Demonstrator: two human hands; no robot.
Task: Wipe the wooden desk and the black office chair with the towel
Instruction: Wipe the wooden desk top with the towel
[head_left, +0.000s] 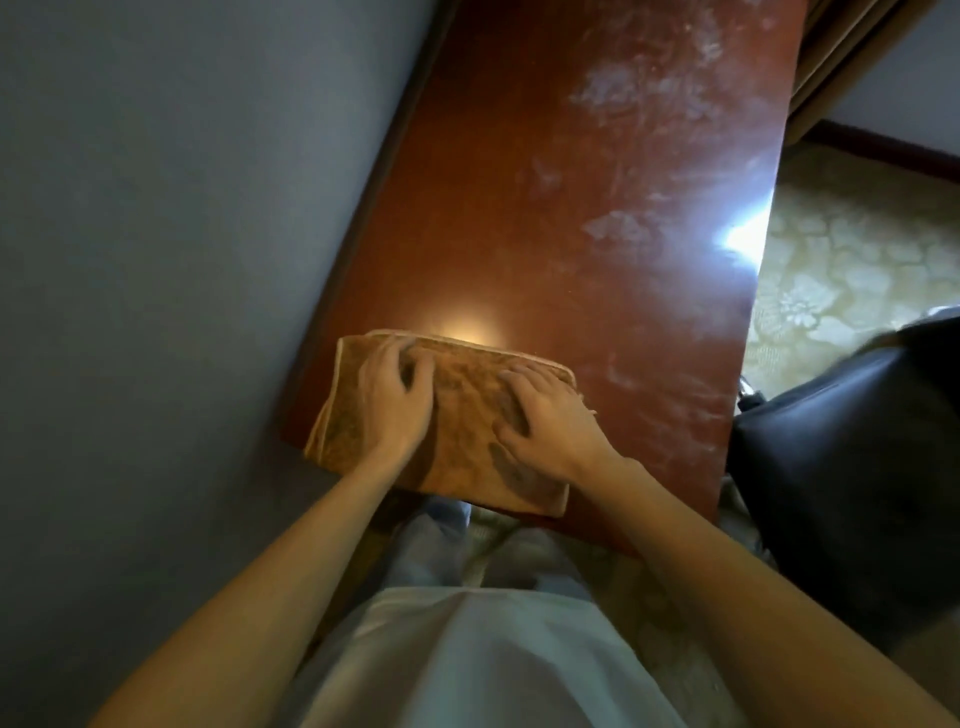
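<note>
A folded brown towel (462, 410) with a pale edge lies on the near end of the reddish wooden desk (571, 208). My left hand (395, 400) presses flat on the towel's left half, fingers spread. On the right half rests my right hand (545, 415), also with spread fingers pressing down. Pale dusty smears cover the desk's far and right parts. The black office chair (841, 457) stands at the right, close to the desk's edge.
A grey wall (156, 260) runs along the desk's left side. Patterned yellowish carpet (841, 260) lies to the right, with a wooden frame (841, 52) and dark baseboard at the top right. My torso and legs stand at the desk's near end.
</note>
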